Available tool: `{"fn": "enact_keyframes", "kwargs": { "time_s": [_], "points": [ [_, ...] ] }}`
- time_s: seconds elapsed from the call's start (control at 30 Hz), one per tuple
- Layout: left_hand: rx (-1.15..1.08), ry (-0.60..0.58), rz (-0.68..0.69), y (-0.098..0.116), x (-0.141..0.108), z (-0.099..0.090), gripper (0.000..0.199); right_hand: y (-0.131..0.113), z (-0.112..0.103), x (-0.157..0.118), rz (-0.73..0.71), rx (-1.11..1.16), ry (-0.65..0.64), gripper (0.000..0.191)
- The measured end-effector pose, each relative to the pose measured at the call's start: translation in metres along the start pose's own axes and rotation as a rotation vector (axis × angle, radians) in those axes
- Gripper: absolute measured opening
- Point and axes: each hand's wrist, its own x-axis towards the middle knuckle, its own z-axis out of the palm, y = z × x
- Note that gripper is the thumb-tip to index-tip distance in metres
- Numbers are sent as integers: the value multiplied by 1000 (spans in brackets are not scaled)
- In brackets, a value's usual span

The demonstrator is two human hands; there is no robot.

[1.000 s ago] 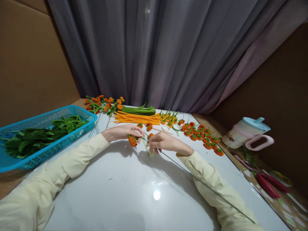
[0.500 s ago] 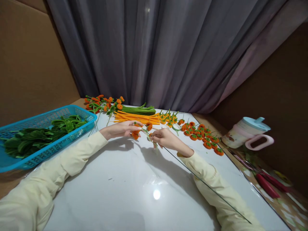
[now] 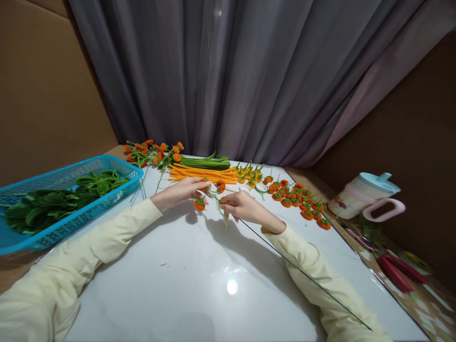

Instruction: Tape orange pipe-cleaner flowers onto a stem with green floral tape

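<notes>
Between the two hands, just above the middle of the worktop (image 3: 160, 294), lies the point of interest: the upper end of a long dark stem (image 3: 302, 273). The right hand (image 3: 244, 206) is the nearer to it, its fingers pinched about the stem close to that end. From this grip the long axis slants toward the wearer and to the right, passing over the right sleeve (image 3: 306, 251); whether it touches the cloth cannot be told. To the left of the stem's end, and near it, the left hand (image 3: 181, 191) curves about an orange flower (image 3: 204, 180); its fingertips are partly hidden, so the firmness of its hold is uncertain. A second flower (image 3: 199, 205) hangs below the left fingers, green side up, and a pale strip (image 3: 225, 219) droops beside the right fingers. Just beyond the gap shows another orange bloom (image 3: 221, 186). Farther out lie yellow strips (image 3: 203, 175), green strips (image 3: 204, 164) behind them, and a roll of tape (image 3: 261, 192). To the right is a group of orange flowers (image 3: 297, 199); to the left, well apart from the stem's end, stands a blue basket (image 3: 89, 209) of green leaves (image 3: 39, 209).
</notes>
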Motion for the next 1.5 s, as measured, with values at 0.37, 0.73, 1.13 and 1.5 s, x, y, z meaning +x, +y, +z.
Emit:
{"fn": "enact_keyframes", "kwargs": {
  "time_s": [0.37, 0.73, 1.13, 1.5],
  "points": [
    [36, 116, 51, 1, 3, 1, 30, -7, 1, -1, -7, -24, -30, 19],
    [-152, 49, 59, -1, 5, -5, 23, -6, 3, -1, 1, -13, -19, 20],
    [-396, -28, -45, 0, 3, -9, 15, -2, 6, 4, 190, 540, -136, 77],
    [-497, 31, -60, -11, 13, -15, 18, -1, -8, -6, -119, 211, 126, 78]
  ]
}}
